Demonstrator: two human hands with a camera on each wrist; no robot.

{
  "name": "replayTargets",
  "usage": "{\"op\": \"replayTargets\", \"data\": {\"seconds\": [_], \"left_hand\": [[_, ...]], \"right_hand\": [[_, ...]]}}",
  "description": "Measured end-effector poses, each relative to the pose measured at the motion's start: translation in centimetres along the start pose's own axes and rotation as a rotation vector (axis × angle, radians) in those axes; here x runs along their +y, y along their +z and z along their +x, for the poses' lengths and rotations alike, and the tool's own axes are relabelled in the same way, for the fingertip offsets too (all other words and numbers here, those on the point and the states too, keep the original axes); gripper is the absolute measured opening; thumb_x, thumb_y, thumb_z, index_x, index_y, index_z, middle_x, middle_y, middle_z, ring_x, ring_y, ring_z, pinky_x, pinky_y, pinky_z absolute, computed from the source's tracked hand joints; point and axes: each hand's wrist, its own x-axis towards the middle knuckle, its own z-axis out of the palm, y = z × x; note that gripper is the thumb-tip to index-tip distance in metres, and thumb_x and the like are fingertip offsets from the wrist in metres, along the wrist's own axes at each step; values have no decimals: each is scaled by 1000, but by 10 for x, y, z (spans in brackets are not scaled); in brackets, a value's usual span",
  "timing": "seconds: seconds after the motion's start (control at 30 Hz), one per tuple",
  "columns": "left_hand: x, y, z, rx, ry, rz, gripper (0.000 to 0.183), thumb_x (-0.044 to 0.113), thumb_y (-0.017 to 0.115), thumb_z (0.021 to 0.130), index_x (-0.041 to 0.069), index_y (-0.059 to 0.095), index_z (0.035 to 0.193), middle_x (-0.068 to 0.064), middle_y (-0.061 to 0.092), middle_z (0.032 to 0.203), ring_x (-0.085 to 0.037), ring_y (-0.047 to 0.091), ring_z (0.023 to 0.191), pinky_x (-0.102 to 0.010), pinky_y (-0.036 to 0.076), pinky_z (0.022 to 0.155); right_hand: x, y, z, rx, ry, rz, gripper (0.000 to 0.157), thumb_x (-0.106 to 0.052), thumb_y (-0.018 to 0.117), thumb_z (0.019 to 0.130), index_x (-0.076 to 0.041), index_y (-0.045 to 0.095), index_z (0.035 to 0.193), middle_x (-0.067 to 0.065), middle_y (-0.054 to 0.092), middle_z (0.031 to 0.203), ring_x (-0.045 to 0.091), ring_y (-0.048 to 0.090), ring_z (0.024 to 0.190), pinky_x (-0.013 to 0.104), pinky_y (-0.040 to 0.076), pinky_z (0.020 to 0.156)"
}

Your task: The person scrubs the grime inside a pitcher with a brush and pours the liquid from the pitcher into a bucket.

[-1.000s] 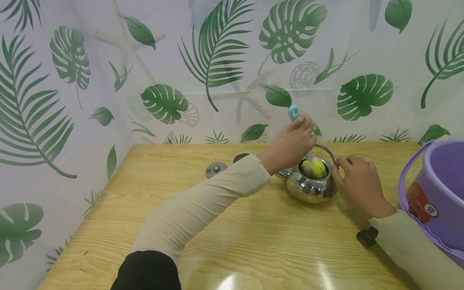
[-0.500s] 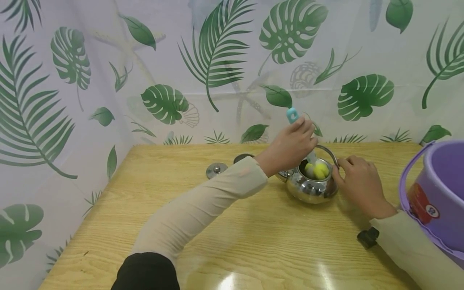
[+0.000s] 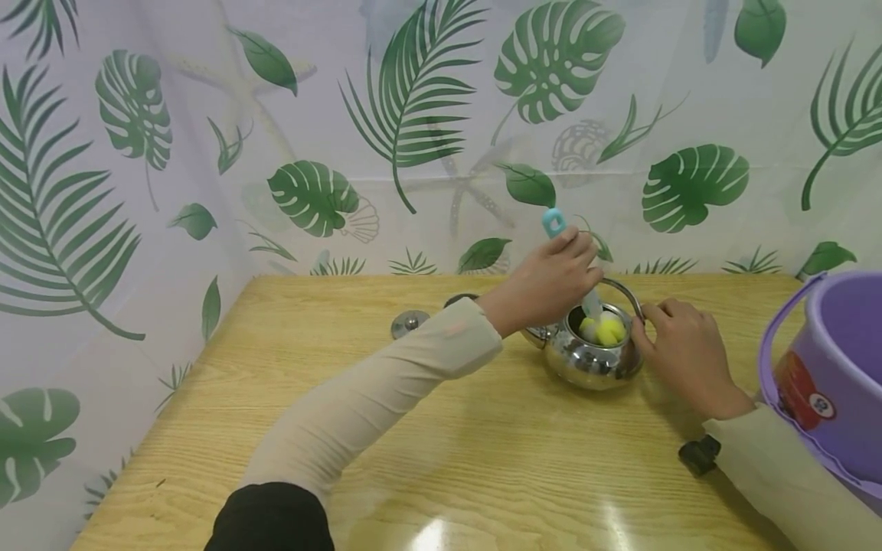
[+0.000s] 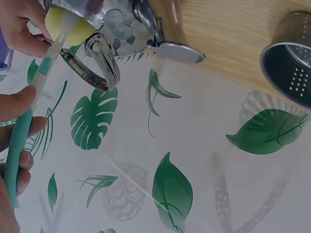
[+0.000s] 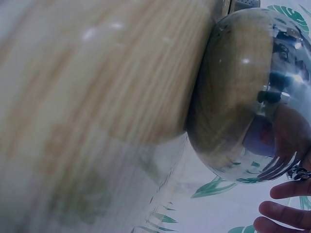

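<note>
My left hand (image 3: 547, 279) grips the teal handle of a sponge-headed bottle brush (image 3: 553, 221). Its yellow and white sponge head (image 3: 609, 329) sits in the mouth of a shiny steel teapot (image 3: 592, 367), seen close up in the left wrist view with its spout pointing right. On the teapot's other side, my right hand (image 3: 685, 352) pinches the raised loop handle (image 3: 623, 291) near its base, thumb and fingertips at the metal. In the right wrist view several fingers (image 5: 284, 211) show beside the round, mirror-like body (image 5: 243, 97). The lower sponge is hidden inside the pot.
A round steel lid (image 3: 408, 323) lies left of the teapot. Behind my left forearm stands a perforated steel strainer (image 4: 291, 53), partly hidden in the head view. A purple bucket (image 3: 841, 383) with a raised handle is at the right. Leaf-printed cloth (image 3: 427, 184) hangs behind the wooden table (image 3: 482, 459).
The brush has shifted slightly: its handle end moved a little left and down, and the sponge a little lower right in the mouth. Teapot and right hand stay nearly in place.
</note>
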Motion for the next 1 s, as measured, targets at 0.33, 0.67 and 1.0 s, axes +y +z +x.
{"op": "replayTargets", "data": {"seconds": [0.33,0.67,1.0], "left_hand": [[-6,-3,3,-13,44,4,25,32,43,96,20,61,109,0,59,122,-20,46,119,-34,24,104],[-11,-13,10,-44,141,28,24,22,38,97,18,60,107,-1,58,118,-21,43,117,-33,23,103],[-11,-17,13,-64,128,92,25,19,44,96,19,64,110,-3,59,119,-21,44,118,-34,23,105]], "right_hand": [[0,0,0,-13,4,-7,18,-13,63,80,3,66,87,22,61,76,38,58,67,52,42,55],[-1,-1,0,-23,13,-14,18,-14,62,82,3,66,88,22,61,77,38,58,68,53,42,56],[-1,-1,0,-38,18,-10,18,-14,62,82,3,65,86,21,61,77,38,58,68,53,42,57]]}}
